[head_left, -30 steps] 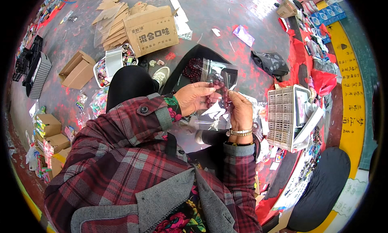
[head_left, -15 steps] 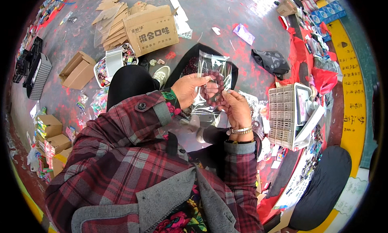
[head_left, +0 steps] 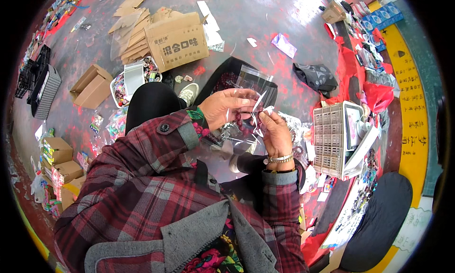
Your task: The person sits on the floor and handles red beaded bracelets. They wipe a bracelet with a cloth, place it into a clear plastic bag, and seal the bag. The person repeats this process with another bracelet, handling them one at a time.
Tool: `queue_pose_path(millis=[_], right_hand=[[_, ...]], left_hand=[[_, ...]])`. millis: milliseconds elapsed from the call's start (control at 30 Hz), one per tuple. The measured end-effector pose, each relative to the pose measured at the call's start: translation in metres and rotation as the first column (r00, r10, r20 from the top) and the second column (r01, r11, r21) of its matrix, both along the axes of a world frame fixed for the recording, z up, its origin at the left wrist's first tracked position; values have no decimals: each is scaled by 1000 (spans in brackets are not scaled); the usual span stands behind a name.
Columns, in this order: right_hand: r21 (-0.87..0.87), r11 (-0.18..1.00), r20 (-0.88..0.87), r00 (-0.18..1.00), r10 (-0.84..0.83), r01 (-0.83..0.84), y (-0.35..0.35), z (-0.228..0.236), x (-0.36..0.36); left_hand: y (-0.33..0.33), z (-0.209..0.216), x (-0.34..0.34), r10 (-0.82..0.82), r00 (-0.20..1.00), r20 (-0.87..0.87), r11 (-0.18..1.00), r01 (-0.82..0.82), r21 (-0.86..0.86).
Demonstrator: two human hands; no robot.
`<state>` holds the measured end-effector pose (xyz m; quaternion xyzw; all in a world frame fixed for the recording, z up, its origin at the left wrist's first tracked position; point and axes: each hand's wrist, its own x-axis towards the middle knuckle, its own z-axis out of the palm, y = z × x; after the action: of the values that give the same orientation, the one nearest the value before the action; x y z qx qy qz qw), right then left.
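Observation:
Between my hands is a clear plastic bag (head_left: 256, 76) with a dark red bead bracelet (head_left: 240, 121) in or against it; the glare hides which. My left hand (head_left: 225, 107) is closed on the bag's left side, fingers reaching over the plastic. With thumb and forefinger my right hand (head_left: 275, 131) pinches the bag's right side beside the beads. Behind the bag, a dark bag or cloth (head_left: 222, 76) holds more dark red beads over my lap.
To the right stands a white plastic basket (head_left: 329, 140). A cardboard box (head_left: 175, 41) leans beside flattened cardboard (head_left: 135, 34) ahead. At left are an open carton (head_left: 92, 86) and a white tub (head_left: 135, 76) of small items. A dark pouch (head_left: 315, 79) lies on the floor.
The plastic bag has crumpled and folded around the bracelet, which was spread wide and plainer to see before. My left hand's fingers have moved further across it.

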<state>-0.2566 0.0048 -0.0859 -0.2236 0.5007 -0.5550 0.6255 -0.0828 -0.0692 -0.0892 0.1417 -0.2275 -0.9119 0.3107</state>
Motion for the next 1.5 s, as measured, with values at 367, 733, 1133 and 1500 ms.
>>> queue_pose_path(millis=[367, 733, 1133, 1500], right_hand=[[43, 995, 30, 996, 89, -90, 4, -2, 0], [-145, 980, -490, 851, -188, 133, 2, 11, 10], [-578, 687, -758, -24, -652, -441, -13, 49, 46], [-394, 728, -746, -268, -610, -560, -6, 48, 46]], left_hand=[[-16, -5, 6, 64, 998, -10, 996, -65, -57], [-11, -1, 5, 112, 993, 32, 987, -107, -119], [10, -4, -8, 170, 954, 248, 735, 45, -677], [14, 4, -2, 479, 800, 362, 322, 224, -920]])
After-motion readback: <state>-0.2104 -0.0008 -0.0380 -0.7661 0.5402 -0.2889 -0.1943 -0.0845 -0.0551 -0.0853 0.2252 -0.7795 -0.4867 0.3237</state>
